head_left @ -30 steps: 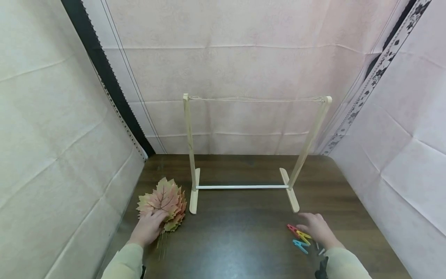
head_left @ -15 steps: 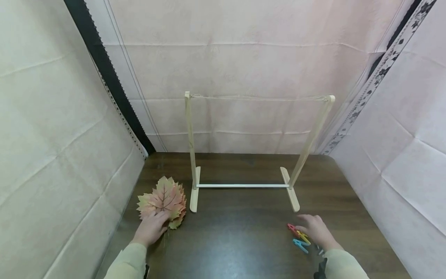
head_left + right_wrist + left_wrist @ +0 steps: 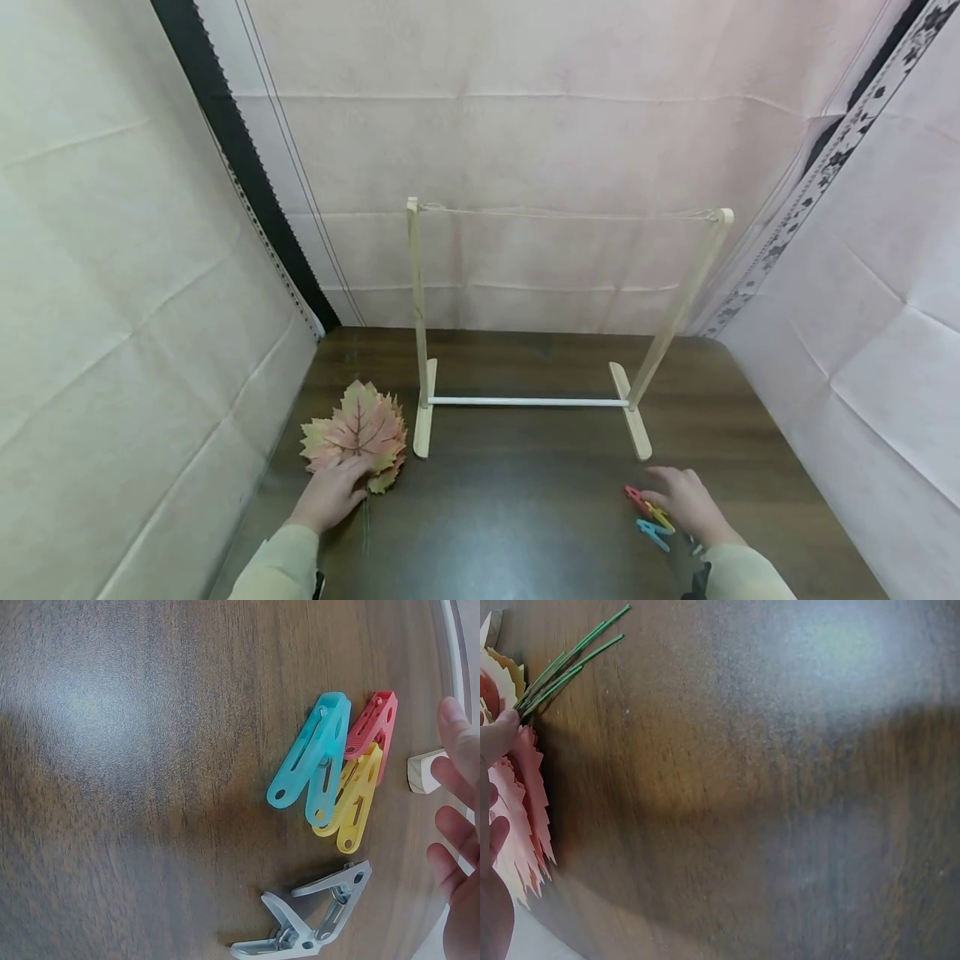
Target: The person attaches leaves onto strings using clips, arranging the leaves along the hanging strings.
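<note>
A bunch of artificial maple leaves [image 3: 358,429], pink and yellow-green, lies at the left of the table. My left hand [image 3: 328,493] grips it near the base of the leaves, and thin green stems [image 3: 574,664] stick out past the thumb in the left wrist view. My right hand [image 3: 688,502] hovers with relaxed fingers beside a small pile of clothespins, holding nothing. The right wrist view shows a blue clothespin [image 3: 307,761], a red clothespin [image 3: 375,724], a yellow clothespin [image 3: 352,802] and grey clothespins [image 3: 307,922] lying on the table.
A wooden stand [image 3: 422,308] with two uprights is at the back of the table [image 3: 525,500]. A thin string [image 3: 562,216] spans its tops, and a white rod [image 3: 528,402] joins its feet. Pale cloth [image 3: 555,150] surrounds the table on three sides.
The left hand has shifted slightly, and the leaf bunch has turned a little, its stems now pointing more straight down. The right hand stays by the clothespins. The view has drifted slightly.
</note>
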A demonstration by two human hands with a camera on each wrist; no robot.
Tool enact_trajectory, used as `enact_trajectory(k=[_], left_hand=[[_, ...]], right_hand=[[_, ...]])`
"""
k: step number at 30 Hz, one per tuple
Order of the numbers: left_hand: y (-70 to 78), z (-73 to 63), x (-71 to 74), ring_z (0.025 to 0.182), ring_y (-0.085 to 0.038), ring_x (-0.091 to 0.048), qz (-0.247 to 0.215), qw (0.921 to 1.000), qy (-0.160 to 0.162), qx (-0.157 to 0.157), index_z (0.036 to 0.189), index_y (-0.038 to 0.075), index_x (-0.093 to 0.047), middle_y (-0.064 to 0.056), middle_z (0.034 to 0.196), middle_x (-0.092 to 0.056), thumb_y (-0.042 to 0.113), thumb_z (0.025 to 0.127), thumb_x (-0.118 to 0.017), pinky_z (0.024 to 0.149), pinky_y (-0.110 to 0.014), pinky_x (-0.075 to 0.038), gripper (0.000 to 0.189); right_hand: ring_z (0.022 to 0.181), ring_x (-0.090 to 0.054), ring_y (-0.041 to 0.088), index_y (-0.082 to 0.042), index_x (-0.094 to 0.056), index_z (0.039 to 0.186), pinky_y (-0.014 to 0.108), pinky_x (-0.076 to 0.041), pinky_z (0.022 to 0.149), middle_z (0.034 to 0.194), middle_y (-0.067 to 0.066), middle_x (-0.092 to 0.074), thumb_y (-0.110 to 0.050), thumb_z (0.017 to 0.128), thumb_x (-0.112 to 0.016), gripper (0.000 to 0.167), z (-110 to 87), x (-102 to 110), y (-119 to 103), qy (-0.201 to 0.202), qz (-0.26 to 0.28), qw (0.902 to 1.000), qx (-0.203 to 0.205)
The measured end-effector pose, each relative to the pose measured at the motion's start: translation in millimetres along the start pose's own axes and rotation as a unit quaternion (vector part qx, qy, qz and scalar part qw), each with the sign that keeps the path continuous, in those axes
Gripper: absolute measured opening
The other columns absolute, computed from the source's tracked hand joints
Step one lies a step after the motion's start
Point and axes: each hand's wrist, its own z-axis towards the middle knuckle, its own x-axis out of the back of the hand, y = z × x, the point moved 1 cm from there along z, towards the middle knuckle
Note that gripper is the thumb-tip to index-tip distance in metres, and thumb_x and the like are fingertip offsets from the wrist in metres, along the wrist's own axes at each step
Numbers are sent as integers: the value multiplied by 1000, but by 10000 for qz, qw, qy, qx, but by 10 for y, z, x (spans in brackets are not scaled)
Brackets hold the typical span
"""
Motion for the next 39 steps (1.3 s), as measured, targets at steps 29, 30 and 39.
enact_trajectory(k=[29, 30, 39], left_hand=[[-3, 8, -69, 80, -22, -51, 390, 9958, 524, -644, 75, 20, -62, 5, 90, -59, 3, 70, -77, 75, -46, -44, 23], [-8, 14, -67, 78, -20, -50, 438, 9950, 585, -678, 75, 20, -61, 6, 88, -58, 4, 69, -77, 74, -44, -44, 23], [16, 170, 27, 81, -24, -53, 422, 9943, 802, -556, 84, 17, -63, 2, 91, -60, 7, 76, -75, 77, -45, -44, 18]], right_hand=[[98, -57, 39, 1, -66, 107, 56, -38, 87, 105, 17, -66, -26, 80, -73, 39, -75, -89, -23, 71, -98, 9999, 4], [98, -57, 39, 1, -66, 107, 56, -38, 87, 104, 16, -66, -26, 80, -73, 38, -75, -97, -17, 94, -127, 9999, 24], [95, -60, 36, 1, -67, 105, 54, -42, 85, 101, 15, -67, -24, 79, -74, 37, -145, -136, 16, 220, -36, 9997, 122]])
